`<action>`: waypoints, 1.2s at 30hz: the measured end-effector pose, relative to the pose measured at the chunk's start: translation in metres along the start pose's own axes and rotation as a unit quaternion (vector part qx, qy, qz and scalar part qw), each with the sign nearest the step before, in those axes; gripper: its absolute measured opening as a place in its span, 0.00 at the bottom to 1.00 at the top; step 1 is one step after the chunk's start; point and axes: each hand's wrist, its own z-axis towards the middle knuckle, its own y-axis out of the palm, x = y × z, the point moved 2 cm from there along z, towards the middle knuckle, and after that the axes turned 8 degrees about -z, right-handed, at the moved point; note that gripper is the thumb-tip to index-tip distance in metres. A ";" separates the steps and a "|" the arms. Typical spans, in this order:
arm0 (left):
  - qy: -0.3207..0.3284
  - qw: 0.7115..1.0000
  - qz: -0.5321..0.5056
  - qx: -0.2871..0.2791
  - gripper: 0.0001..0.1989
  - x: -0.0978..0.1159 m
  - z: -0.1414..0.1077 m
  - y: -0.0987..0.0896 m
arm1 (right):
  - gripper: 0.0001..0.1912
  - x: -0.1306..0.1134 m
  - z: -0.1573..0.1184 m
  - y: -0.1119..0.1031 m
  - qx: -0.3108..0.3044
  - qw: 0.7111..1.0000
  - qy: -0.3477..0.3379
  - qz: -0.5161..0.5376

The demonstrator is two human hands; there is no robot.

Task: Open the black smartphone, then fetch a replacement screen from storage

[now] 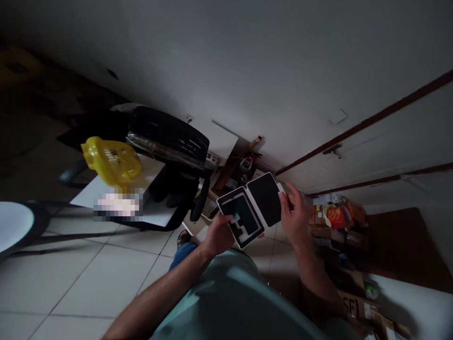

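Observation:
A small, flat box [242,217] with white edges lies open in front of my body, its dark-lined lid [268,198] folded back to the right. Inside it are a dark rectangular panel and a pale insert with cut-outs. My left hand [221,233] is closed around the box's near left side, thumb over the rim and other fingers underneath. At the lid's outer edge, my right hand [293,212] pinches the white border between thumb and fingers. Whether a separate small piece is also in those fingers is hard to make out.
A black office chair [168,137] stands at left, with a yellow plastic basket [118,163] on white board there. A round stool or table top [14,226] is at far left. Cardboard boxes and packages [336,217] are stacked at right, near a door handle [332,150].

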 end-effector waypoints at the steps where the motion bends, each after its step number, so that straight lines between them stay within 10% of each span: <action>1: -0.003 1.000 0.016 0.002 0.17 0.000 -0.001 0.001 | 0.24 0.000 0.000 0.001 -0.004 1.000 0.003 0.001; 13: 0.029 0.996 0.073 0.041 0.25 -0.004 0.000 0.007 | 0.18 -0.030 -0.020 -0.024 0.195 0.955 -0.193 -0.116; 20: 0.057 0.989 0.112 0.072 0.17 -0.004 -0.001 0.002 | 0.09 -0.061 -0.051 0.000 -0.100 0.986 -0.133 0.022; 36: 0.072 0.986 0.120 0.088 0.09 -0.010 0.002 0.000 | 0.08 -0.052 -0.037 0.018 -0.189 0.981 0.005 0.051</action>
